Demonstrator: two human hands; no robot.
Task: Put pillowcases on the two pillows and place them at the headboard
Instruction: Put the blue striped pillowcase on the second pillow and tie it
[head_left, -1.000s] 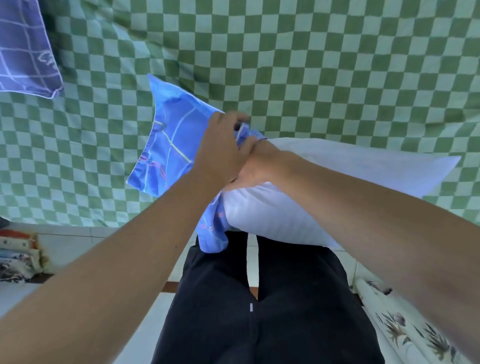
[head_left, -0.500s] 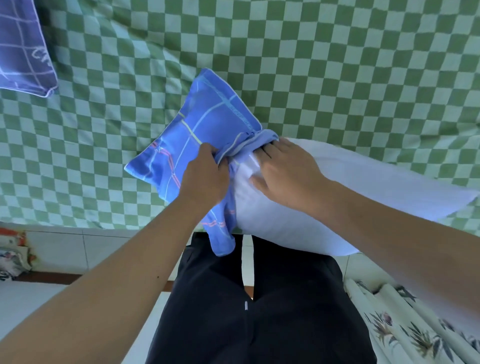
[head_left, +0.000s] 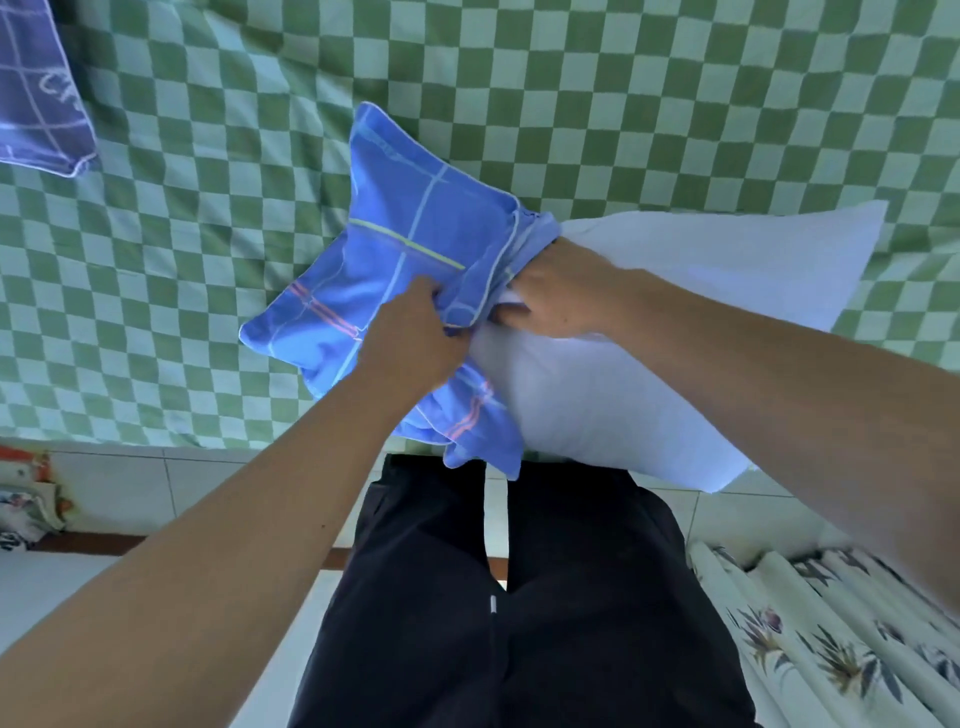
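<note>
A white pillow (head_left: 649, 364) lies across the near edge of the bed, its left end inside a blue checked pillowcase (head_left: 410, 239). My left hand (head_left: 415, 338) grips the bunched open edge of the pillowcase. My right hand (head_left: 561, 291) holds the pillow at the mouth of the case, its fingertips hidden under the blue cloth. A second pillow in a darker blue case (head_left: 36, 88) lies at the far left corner of the view.
A green and white checked sheet (head_left: 623, 104) covers the bed. My legs in dark trousers (head_left: 519, 597) stand against the bed's edge. A flower-print curtain (head_left: 831, 634) hangs at the lower right; folded printed cloth (head_left: 26, 499) sits at the left on the pale tiled floor.
The pillowcase has filled out further over the pillow's left end. My right hand has pushed deeper into the mouth of the case, and my left hand has shifted along the edge.
</note>
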